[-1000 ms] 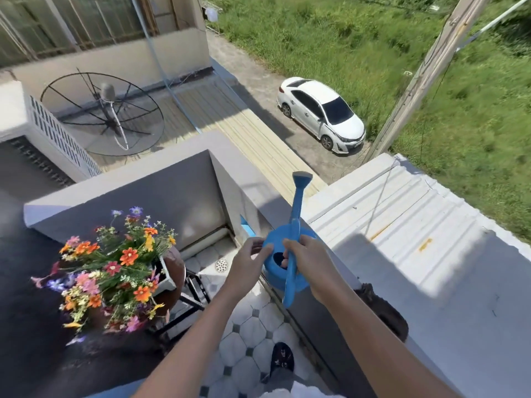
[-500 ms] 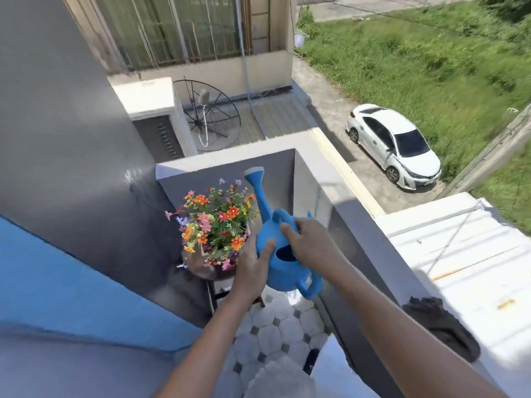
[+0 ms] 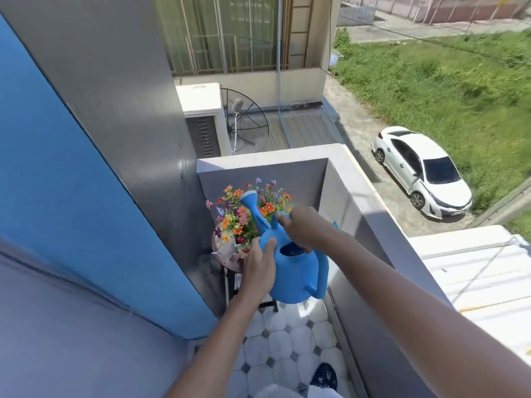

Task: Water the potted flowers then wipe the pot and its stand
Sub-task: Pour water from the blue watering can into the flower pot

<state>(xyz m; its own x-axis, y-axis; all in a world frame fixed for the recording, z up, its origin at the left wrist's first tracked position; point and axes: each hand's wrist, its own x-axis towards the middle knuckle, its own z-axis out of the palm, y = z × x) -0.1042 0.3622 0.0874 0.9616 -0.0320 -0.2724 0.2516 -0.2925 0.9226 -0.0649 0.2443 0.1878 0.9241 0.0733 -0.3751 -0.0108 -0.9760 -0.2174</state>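
Note:
A blue plastic watering can [image 3: 296,278] is held in both hands in the middle of the view. My left hand [image 3: 258,267] cups its left side. My right hand [image 3: 301,228] grips its top handle. The spout's rose [image 3: 249,196] points up and away, over the flowers [image 3: 244,216], a bunch of orange, pink and purple blooms. They stand in a brown pot [image 3: 227,255], partly hidden behind the can. The black metal stand [image 3: 230,282] under it shows only as a thin leg. No water is visibly pouring.
The narrow balcony has a tiled floor [image 3: 290,340], a grey parapet wall [image 3: 373,282] on the right and a grey and blue wall [image 3: 100,196] on the left. My shoe [image 3: 324,377] shows at the bottom. A white car [image 3: 422,170] is parked far below.
The can has swung from the parapet on the right to the left, over the flowers. My view has turned left with it, and the spout now reaches above the blooms.

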